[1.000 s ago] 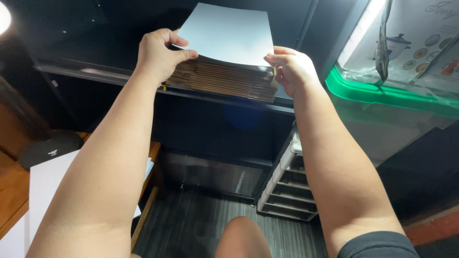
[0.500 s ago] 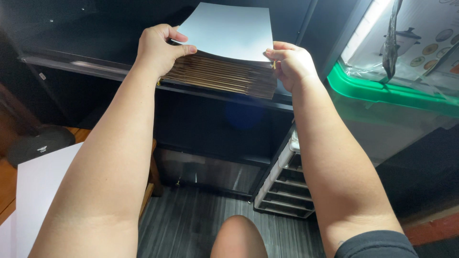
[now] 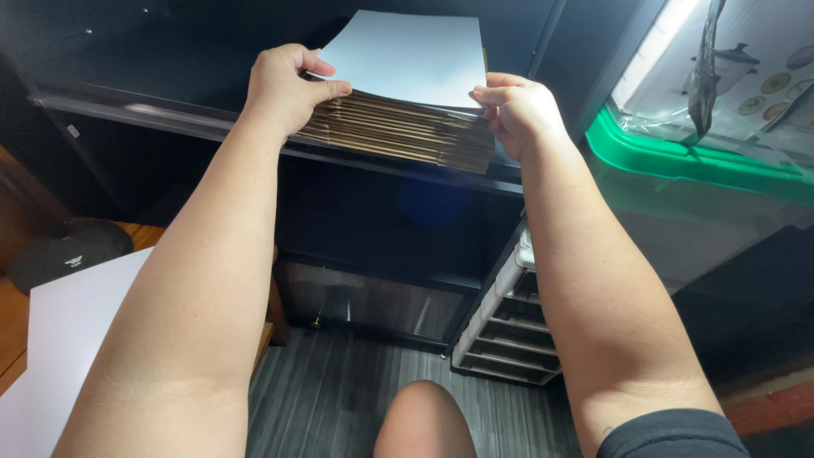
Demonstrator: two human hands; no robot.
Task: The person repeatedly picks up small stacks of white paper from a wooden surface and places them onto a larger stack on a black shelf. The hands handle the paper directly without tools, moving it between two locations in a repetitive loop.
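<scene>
- A stack of flat cardboard sheets [image 3: 398, 131], white face up and brown corrugated edges toward the camera, is held at both ends over the front lip of a dark shelf [image 3: 153, 114].
- The left hand [image 3: 284, 85] is clamped on the stack's left end, thumb laid over the white top sheet and the other fingers curled beneath it.
- The right hand [image 3: 519, 114] is closed on the right end, fingertips pinching the upper sheets at the corner.
- Compared with a second earlier, the stack is seen higher and further in over the shelf, and both grips are unchanged; by this reading the stack is being carried along whole, not split.
- The stack's underside appears to rest on or just above the shelf edge; which of the two cannot be told.
- To the right, a clear bin with a green rim [image 3: 678, 161] stands close beside the right wrist, so little room is left on that side.
- Open room is seen to the left along the shelf and below, where a set of clear plastic drawers [image 3: 509, 326] and a grey plank floor [image 3: 339, 390] lie well apart from the hands.
- A white board [image 3: 76, 339] lies at the lower left.
</scene>
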